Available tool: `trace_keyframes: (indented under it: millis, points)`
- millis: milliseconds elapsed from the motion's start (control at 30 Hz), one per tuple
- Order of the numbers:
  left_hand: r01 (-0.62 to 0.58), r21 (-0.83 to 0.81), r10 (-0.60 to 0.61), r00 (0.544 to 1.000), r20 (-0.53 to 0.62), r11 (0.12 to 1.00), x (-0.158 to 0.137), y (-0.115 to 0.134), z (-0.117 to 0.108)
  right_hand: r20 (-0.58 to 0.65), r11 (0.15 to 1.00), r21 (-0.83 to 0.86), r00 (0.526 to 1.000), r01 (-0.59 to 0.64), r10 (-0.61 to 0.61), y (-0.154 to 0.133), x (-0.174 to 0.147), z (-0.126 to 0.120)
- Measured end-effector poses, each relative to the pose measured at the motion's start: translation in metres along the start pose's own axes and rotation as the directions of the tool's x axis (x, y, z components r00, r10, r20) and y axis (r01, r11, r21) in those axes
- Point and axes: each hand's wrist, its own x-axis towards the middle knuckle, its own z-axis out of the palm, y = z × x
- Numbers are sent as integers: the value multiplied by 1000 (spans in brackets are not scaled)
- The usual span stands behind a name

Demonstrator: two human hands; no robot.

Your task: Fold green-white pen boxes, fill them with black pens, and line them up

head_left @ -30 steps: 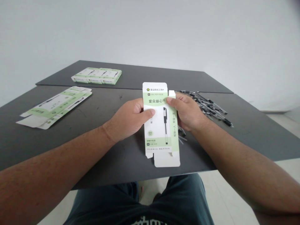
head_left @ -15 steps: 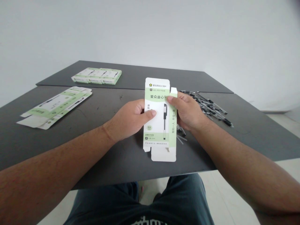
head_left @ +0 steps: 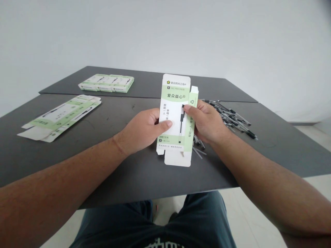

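Note:
Between my two hands is a white and green pen box (head_left: pixel 173 127), held up in front of me above the table with its printed face towards me. Its end flaps stick out at top and bottom. My left hand (head_left: pixel 148 129) grips the left edge, thumb flat on the front. On the right edge my right hand (head_left: pixel 207 119) is closed, its thumb on the printed pen picture. The fingers behind the box are hidden. Behind and right of it lies a pile of pens (head_left: pixel 235 120) with clear barrels and black caps, partly covered by my right hand.
Flattened pen boxes (head_left: pixel 62 117) lie on the left of the dark table (head_left: pixel 124 179). Several made-up pen boxes (head_left: pixel 106 83) stand together on the rear table part (head_left: pixel 155 77). A pale wall (head_left: pixel 165 34) rises behind. The front table edge is just above my legs.
The pen box has shifted upward between my hands and tilted slightly, its top edge now higher. My hands have stayed nearly in place, so my thumbs rest lower on its face.

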Motion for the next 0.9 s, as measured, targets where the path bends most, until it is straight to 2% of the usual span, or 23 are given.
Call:
trace_keyframes:
  millis: [67,167,233,300,400,533,700,800,900]
  points:
    - [10,50,-7,999,-49,999,0,1,-1,32,999,-22,999,-39,40,0,0,-2]
    - [8,91,6,988,-156,996,0,3,-3,178,989,-125,979,-80,101,2,-3,-7]
    - [3,90,15,979,-202,996,0,4,-5,277,977,-201,953,-68,123,3,-6,-10]
    - [0,80,17,977,-211,997,1,4,-5,323,969,-246,939,-35,116,3,-7,-12]
    - [1,43,8,980,-201,999,2,2,-5,318,965,-263,945,13,75,3,-7,-13]
    - [28,-10,-30,987,-155,1000,2,-1,-3,224,975,-223,974,17,34,6,-5,-12]
    - [26,30,-23,993,-112,999,1,-1,-2,142,986,-166,990,3,21,8,-2,-11]
    - [20,94,-5,988,-154,995,1,1,-4,156,980,-199,986,-23,55,6,-2,-11]
    - [10,142,21,977,-212,990,2,3,-6,227,961,-275,970,-15,80,1,-5,-11]
